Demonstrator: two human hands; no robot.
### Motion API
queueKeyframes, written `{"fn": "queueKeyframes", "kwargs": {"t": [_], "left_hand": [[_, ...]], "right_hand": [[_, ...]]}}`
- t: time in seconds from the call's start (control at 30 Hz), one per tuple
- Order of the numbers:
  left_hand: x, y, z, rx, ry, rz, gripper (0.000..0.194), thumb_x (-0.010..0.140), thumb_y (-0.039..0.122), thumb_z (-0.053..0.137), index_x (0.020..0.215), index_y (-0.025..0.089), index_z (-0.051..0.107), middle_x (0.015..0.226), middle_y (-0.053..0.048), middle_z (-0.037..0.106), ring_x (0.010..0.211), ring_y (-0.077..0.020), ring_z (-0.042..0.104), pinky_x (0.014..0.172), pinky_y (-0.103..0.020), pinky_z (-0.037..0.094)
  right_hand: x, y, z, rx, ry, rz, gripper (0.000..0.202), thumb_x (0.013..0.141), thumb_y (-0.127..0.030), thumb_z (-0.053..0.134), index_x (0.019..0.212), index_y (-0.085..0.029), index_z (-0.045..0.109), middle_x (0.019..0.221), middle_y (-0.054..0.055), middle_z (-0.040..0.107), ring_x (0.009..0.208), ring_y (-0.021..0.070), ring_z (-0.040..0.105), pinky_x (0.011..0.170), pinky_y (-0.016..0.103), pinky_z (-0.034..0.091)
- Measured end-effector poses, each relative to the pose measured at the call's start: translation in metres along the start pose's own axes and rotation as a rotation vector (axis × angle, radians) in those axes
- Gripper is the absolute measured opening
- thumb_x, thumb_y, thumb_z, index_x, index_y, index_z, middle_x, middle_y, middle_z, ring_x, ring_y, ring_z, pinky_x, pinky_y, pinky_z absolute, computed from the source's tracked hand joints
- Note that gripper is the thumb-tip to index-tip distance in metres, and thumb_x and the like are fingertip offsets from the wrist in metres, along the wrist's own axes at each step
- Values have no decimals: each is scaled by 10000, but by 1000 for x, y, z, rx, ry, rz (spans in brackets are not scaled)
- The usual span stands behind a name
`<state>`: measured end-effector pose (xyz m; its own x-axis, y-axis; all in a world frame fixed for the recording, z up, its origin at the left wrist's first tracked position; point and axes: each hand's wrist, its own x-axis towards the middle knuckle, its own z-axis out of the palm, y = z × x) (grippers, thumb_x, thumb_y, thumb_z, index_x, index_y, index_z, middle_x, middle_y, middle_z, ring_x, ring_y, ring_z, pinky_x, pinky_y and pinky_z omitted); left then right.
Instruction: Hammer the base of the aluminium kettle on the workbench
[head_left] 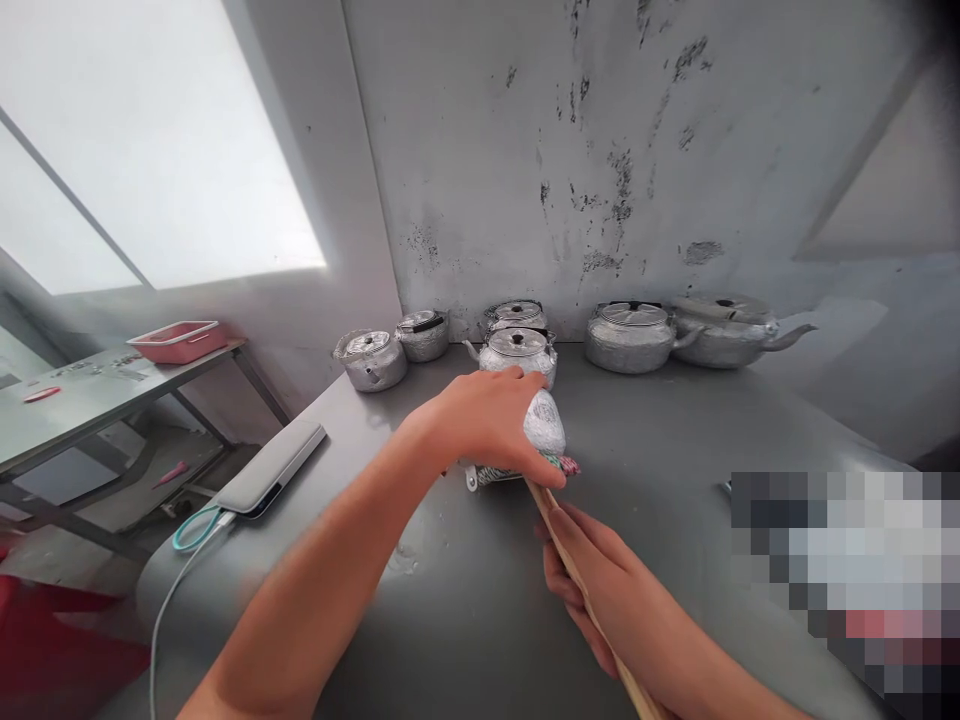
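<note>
A small silvery, hammered-looking kettle [545, 424] is on the grey table in front of me, mostly covered by my left hand [491, 420]. My fingers reach over its far side and the thumb lies along the near side, gripping it. On the near side shows a handle wound with green-and-white and pink cord [501, 476]; the kettle seems to lie tipped, though its base is hidden. My right hand [592, 575] is closed around a long, flat pale wooden strip [549, 508]. The strip's far end meets the corded handle, just under my left thumb.
Several silvery kettles stand along the wall, including a lidded kettle [517, 350] directly behind my hand and a large one [724, 335] at right. A power bank [274, 470] with a cable lies left. A side table holds a pink tray [182, 345]. A pixelated area covers the right.
</note>
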<state>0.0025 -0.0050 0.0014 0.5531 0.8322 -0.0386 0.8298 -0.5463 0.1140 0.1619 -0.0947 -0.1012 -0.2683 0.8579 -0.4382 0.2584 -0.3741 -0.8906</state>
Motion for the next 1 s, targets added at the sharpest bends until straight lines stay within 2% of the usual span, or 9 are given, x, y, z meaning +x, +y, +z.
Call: {"fn": "queueKeyframes", "kwargs": {"t": [0.1, 0.2, 0.33, 0.47, 0.6, 0.7, 0.83, 1.0], "left_hand": [[0, -1, 1, -11, 3, 3, 996, 635, 787, 623, 1472, 302, 385, 1383, -61, 569, 1170, -322, 574, 872, -361, 486], [0, -1, 1, -20, 12, 1, 990, 637, 788, 627, 1467, 302, 394, 1381, -57, 572, 1167, -318, 574, 870, -358, 487], [0, 0, 1, -13, 9, -5, 999, 642, 786, 628, 1479, 298, 385, 1400, -53, 559, 1184, -325, 564, 881, -370, 485], [0, 1, 1, -13, 10, -9, 984, 648, 777, 629, 1474, 299, 389, 1379, -50, 575, 1169, -319, 572, 853, -361, 490], [0, 1, 1, -14, 23, -10, 969, 656, 782, 620, 1468, 302, 398, 1391, -57, 571, 1175, -316, 573, 875, -363, 481], [-1, 2, 0, -9, 27, -8, 962, 660, 782, 616, 1464, 298, 406, 1386, -59, 574, 1166, -312, 578, 879, -369, 479], [-1, 2, -2, -15, 20, -31, 957, 661, 796, 604, 1456, 298, 414, 1347, -55, 598, 1132, -309, 590, 810, -354, 490], [1, 0, -2, -20, 26, -44, 953, 658, 821, 593, 1434, 290, 438, 1323, -52, 609, 1111, -307, 594, 799, -358, 494]], "right_hand": [[0, -2, 1, -20, -15, 68, 410, 1020, -556, 247, 911, -233, 475, 602, -107, 385, 318, 42, 303, 326, 184, 276], [0, -3, 2, -4, 11, -8, 424, 1029, -542, 233, 874, -224, 468, 614, -105, 375, 342, 38, 301, 343, 180, 300], [-1, -2, 1, -38, -28, 42, 409, 1034, -518, 229, 892, -221, 471, 602, -106, 388, 321, 35, 308, 340, 181, 293], [-2, -3, 2, 3, 16, -5, 413, 1025, -547, 237, 877, -229, 455, 610, -104, 362, 358, 45, 278, 330, 174, 294], [-3, -5, 3, -61, -22, 100, 375, 1033, -492, 226, 943, -228, 477, 603, -105, 364, 345, 52, 288, 332, 185, 293], [-4, -4, 3, -53, 7, 64, 365, 1030, -501, 241, 926, -231, 464, 630, -99, 372, 378, 53, 297, 353, 182, 309], [-5, 0, 4, -64, 9, 25, 392, 1028, -520, 242, 897, -228, 469, 653, -94, 375, 392, 51, 304, 366, 181, 320], [-2, -1, 2, -128, -4, 54, 380, 1039, -450, 200, 927, -226, 486, 649, -100, 365, 334, 42, 322, 367, 190, 330]]}}
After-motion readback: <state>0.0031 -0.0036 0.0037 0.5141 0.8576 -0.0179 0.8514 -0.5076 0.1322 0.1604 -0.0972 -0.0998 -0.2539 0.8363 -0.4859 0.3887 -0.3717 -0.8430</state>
